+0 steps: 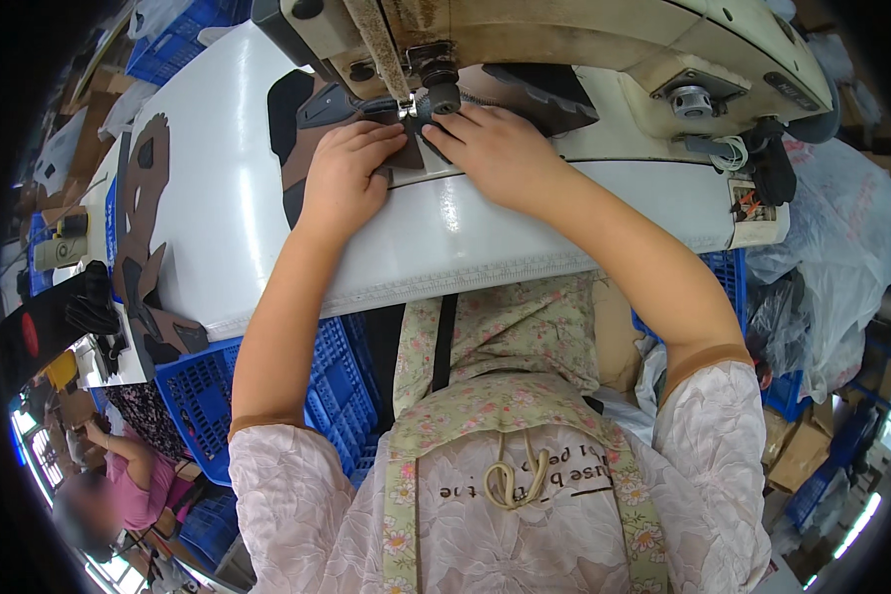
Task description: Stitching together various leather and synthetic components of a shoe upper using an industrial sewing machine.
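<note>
The tabletop is white, with a cream sewing machine and a brown-and-black workpiece toward its far edge, brown pieces along its left edge and a blue crate below its near-left corner. The pale green apron carries pink flowers; the whitish sleeves end in brown cuffs.

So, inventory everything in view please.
Sewing machine: 1, cream, top
Presser foot: 1, silver, top centre
Flat workpieces: several, brown-black, beneath machine
Loose cut pieces: several, brown, left
Machine table: 1, white, centre
Crates: several, blue, both sides
Plastic bags: several, whitish, both sides
Cardboard boxes: several, brown, right
Floral apron: 1, green, lower centre
Co-worker: 1, pink top, lower left
Left grip: 1, bare, on workpieces
Right grip: 1, bare, on workpieces
</note>
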Motion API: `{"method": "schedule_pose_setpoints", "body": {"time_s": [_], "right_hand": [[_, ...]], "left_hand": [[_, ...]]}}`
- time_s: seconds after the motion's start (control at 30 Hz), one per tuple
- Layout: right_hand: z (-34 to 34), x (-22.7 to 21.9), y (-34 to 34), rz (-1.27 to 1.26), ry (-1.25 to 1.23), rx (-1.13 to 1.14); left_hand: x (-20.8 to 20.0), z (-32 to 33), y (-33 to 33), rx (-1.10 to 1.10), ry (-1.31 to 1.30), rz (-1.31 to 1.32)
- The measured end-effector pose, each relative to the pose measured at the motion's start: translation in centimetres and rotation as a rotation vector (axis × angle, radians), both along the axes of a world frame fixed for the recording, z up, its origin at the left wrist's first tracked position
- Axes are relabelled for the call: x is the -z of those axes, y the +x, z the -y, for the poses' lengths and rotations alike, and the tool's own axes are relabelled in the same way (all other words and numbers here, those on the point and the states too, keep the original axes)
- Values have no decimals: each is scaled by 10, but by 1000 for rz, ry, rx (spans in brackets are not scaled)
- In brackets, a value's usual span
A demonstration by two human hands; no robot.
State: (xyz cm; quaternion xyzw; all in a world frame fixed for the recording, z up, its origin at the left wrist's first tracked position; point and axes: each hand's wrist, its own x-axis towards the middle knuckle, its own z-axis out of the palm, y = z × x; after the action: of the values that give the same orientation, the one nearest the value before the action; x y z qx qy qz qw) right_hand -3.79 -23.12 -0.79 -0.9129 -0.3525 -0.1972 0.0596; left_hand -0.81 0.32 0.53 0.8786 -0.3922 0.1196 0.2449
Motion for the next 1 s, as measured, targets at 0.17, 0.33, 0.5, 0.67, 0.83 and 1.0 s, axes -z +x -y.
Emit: {"method": "schedule_pose_setpoints", "body": {"time_s": [0.17, 0.33, 0.5, 0.67, 0.83, 1.0], "right_hand": [[-1, 0, 0, -22, -4, -4], [-2, -2, 0, -22, -11, 8], [-1, -3, 2, -93, 1, 3], [1, -6, 1, -133, 11, -10], [2, -4, 1, -118, 65, -1], [14, -19, -1, -331, 153, 2]], "left_hand": [[3, -4, 3, 8, -5, 8], [6, -5, 6, 20, -13, 12], [4, -7, 7, 46, -4, 3], [5, -7, 6, 48, -4, 6], [3, -6, 5, 46, 5, 1], [-2, -9, 8, 62, -102, -68]]}}
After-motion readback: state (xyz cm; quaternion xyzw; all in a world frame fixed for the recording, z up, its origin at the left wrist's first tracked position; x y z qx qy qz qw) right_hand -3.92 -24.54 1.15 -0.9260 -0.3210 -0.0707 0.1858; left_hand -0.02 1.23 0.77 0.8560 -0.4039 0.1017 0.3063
